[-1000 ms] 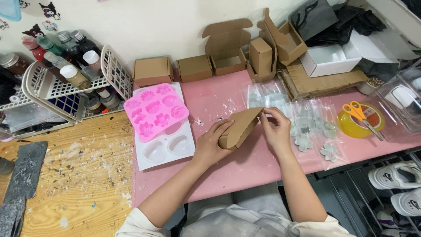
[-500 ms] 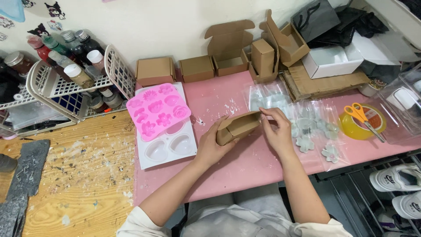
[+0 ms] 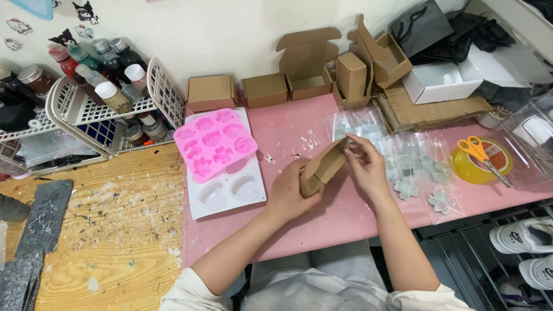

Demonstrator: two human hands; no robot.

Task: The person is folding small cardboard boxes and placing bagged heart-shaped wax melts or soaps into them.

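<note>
Left hand (image 3: 286,193): fingers wrapped round small brown cardboard box (image 3: 322,168), frame centre.
Right hand (image 3: 368,167): fingertips pinching its upper flap.

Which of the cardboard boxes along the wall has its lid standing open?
The third box from the left, its flap upright against the wall; the two boxes left of it are shut.
</note>
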